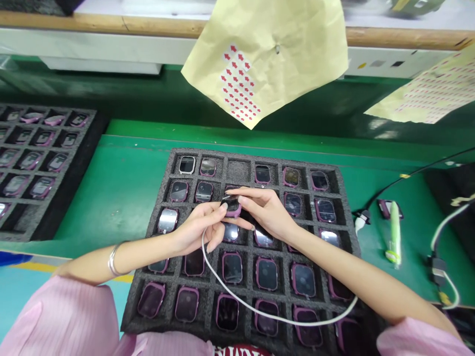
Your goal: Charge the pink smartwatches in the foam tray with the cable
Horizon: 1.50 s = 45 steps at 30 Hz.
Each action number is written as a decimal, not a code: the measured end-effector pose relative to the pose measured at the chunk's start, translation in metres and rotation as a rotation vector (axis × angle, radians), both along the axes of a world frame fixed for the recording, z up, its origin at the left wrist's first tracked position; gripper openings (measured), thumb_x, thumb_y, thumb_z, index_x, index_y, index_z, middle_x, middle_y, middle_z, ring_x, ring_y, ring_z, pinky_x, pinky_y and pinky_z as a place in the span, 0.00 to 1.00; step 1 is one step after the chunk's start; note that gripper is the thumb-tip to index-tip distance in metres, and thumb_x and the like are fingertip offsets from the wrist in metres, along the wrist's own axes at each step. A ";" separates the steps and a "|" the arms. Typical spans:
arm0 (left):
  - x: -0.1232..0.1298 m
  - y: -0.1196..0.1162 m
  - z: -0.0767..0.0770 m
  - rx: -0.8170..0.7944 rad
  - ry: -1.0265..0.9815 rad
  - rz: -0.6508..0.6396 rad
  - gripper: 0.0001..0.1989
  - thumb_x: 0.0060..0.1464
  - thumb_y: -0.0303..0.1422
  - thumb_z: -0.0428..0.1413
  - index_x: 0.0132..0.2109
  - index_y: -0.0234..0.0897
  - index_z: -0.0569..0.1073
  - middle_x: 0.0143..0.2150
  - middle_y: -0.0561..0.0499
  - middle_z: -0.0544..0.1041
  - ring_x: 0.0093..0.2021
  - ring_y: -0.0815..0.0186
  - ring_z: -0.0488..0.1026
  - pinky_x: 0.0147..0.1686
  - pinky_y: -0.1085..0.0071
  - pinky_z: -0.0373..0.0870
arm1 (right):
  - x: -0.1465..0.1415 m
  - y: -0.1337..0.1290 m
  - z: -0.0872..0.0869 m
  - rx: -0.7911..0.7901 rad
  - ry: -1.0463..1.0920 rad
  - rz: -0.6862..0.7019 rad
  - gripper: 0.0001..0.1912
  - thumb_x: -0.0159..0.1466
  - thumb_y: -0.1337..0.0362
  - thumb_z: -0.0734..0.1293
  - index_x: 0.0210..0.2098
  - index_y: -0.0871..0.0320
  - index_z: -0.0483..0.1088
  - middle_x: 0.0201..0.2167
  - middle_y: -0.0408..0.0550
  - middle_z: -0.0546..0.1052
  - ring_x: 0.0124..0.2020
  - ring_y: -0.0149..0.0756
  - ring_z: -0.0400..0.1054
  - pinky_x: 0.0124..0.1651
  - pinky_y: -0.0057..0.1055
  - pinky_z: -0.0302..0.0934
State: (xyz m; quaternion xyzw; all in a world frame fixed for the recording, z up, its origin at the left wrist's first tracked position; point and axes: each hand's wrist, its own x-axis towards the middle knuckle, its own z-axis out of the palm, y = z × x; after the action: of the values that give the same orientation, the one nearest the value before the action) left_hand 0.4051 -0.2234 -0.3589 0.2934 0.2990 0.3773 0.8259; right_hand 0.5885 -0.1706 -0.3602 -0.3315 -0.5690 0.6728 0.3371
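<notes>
The pink-framed smartwatch (233, 209) is held between both hands, just over the black foam tray (208, 153). The right hand (265, 210) grips its far side with narrowly closed fingers, while the left hand (196, 230) pinches a small dark connector (226, 200) against it, a white cable (260, 310) looping toward the near right.

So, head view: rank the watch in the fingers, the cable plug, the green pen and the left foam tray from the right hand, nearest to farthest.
From the right hand:
1. Purple-framed smartwatch: at its fingertips, over the nearer foam tray.
2. White cable plug: to the right, on the green mat.
3. Green pen: farther right on the mat.
4. Left foam tray: far left.
</notes>
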 end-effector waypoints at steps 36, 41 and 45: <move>0.011 0.001 0.017 0.014 0.450 -0.224 0.16 0.56 0.43 0.56 0.37 0.31 0.71 0.24 0.54 0.67 0.18 0.78 0.45 0.17 0.78 0.41 | 0.212 0.031 0.018 0.757 -0.914 -0.543 0.22 0.63 0.52 0.67 0.49 0.61 0.67 0.44 0.54 0.72 0.44 0.45 0.68 0.45 0.41 0.67; 0.004 0.007 0.028 -0.265 0.376 -0.023 0.19 0.44 0.35 0.65 0.41 0.32 0.69 0.29 0.54 0.67 0.20 0.78 0.50 0.18 0.79 0.44 | 0.254 0.041 0.005 0.741 -1.095 -0.371 0.19 0.56 0.54 0.71 0.41 0.60 0.73 0.38 0.54 0.75 0.40 0.52 0.70 0.43 0.49 0.67; 0.008 0.006 0.031 -0.195 0.399 0.007 0.18 0.48 0.39 0.64 0.35 0.36 0.63 0.24 0.60 0.57 0.19 0.78 0.47 0.17 0.81 0.41 | 0.236 0.040 0.034 0.804 -1.158 -0.283 0.17 0.58 0.58 0.70 0.44 0.59 0.73 0.41 0.58 0.74 0.43 0.57 0.68 0.47 0.54 0.64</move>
State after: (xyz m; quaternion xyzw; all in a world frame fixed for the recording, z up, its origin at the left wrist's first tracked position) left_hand 0.4130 -0.2177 -0.3282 0.2798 0.4925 0.2840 0.7736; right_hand 0.8248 -0.1307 -0.3264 -0.5558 -0.8119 0.0770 0.1612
